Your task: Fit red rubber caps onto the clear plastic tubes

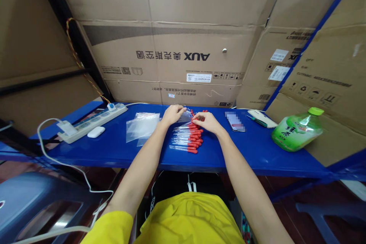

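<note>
Several droppers (187, 138) with clear thin tubes and red rubber bulbs lie in a row on the blue table (211, 152), bulbs toward the right. My left hand (173, 114) is over the clear tube ends at the far end of the row, thumb and fingers closed together; what is between them is too small to make out. At the bulb side, my right hand (210, 122) has its thumb and forefinger pinched on a dropper's red bulb. Beside my left forearm lie clear plastic bags (143, 124), stacked loosely and partly overlapping.
A power strip (94, 122) with plugged-in cords and a white earbud case (96, 132) are at left. To the right are a phone (235, 121), a white object (262, 118) with a dark green tool, and a green bottle (297, 129). Cardboard (171, 38) walls the back.
</note>
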Demonstrator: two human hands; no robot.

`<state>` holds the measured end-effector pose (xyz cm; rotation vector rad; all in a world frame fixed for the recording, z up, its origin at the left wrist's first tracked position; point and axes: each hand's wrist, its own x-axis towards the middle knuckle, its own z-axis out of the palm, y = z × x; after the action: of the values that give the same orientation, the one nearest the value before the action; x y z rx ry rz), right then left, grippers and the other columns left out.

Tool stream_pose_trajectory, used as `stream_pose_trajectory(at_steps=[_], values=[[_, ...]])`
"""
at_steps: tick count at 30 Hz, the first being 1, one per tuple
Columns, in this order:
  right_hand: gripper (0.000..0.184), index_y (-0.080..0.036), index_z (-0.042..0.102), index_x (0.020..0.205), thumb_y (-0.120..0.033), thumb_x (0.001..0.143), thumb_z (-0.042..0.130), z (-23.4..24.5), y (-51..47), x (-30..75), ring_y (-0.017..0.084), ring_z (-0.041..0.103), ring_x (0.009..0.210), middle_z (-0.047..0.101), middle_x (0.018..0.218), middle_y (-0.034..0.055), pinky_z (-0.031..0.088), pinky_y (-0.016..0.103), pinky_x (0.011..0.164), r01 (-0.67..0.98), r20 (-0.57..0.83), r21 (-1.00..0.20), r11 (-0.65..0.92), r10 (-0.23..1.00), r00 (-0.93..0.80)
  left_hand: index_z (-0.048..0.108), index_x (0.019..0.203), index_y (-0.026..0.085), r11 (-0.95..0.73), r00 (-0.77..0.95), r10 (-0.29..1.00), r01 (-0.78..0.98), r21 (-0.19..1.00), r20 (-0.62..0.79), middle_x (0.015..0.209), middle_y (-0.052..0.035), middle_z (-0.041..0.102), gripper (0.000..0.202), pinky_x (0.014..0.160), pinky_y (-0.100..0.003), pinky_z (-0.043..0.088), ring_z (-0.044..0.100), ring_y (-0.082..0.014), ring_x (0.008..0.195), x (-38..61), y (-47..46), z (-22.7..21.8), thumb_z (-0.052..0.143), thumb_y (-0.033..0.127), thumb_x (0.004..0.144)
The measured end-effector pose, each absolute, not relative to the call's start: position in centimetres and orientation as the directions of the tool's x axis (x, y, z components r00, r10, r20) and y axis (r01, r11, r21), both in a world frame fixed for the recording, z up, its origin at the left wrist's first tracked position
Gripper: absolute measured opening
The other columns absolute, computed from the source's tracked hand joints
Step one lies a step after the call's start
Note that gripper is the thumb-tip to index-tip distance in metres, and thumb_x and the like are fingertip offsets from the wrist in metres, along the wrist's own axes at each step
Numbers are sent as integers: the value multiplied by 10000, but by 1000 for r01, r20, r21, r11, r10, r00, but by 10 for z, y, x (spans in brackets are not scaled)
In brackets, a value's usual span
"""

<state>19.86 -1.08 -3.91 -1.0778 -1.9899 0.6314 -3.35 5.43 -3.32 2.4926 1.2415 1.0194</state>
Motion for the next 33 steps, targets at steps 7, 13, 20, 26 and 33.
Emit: stream_pose_trajectory(at_steps=[7,13,20,26,33], values=[[235,-200,779,837,-405,873,671,-43,-10,199,158,611,662,753,786,21,440,268,640,567,395,-647,509,860,-322,805,889,230,-722,610,691,567,396,387,897,-33,774,162,729,-254,461,670,-182,803,-32,60,-45,730,356,818],[339,-220,765,796,-417,969,551,-45,-3,204,174,599,629,744,735,26,416,277,643,678,495,-522,517,831,-253,797,856,222,-707,649,700,569,421,297,874,-12,779,111,734,-244,472,684,-172,792,-26,61,-51,742,242,762],[326,-243,759,824,-401,985,523,-50,2,207,204,652,698,766,794,46,440,290,671,739,556,-478,474,815,-163,774,867,188,-754,690,654,565,334,310,927,-62,768,124,790,-274,489,679,-194,843,-25,60,-48,659,230,850],[245,-254,748,1024,-414,958,576,-43,-6,199,199,680,705,771,813,23,488,295,695,643,546,-594,484,829,-119,708,967,149,-812,624,583,437,386,520,983,-101,703,228,844,-315,489,644,-200,904,-22,53,-35,562,324,973],[206,-218,719,899,-409,892,641,-29,-15,189,229,739,839,788,890,56,553,324,791,423,570,-723,546,818,-80,697,985,150,-841,592,537,320,436,601,974,-88,665,298,806,-310,475,617,-187,877,-7,40,-25,559,415,994]])
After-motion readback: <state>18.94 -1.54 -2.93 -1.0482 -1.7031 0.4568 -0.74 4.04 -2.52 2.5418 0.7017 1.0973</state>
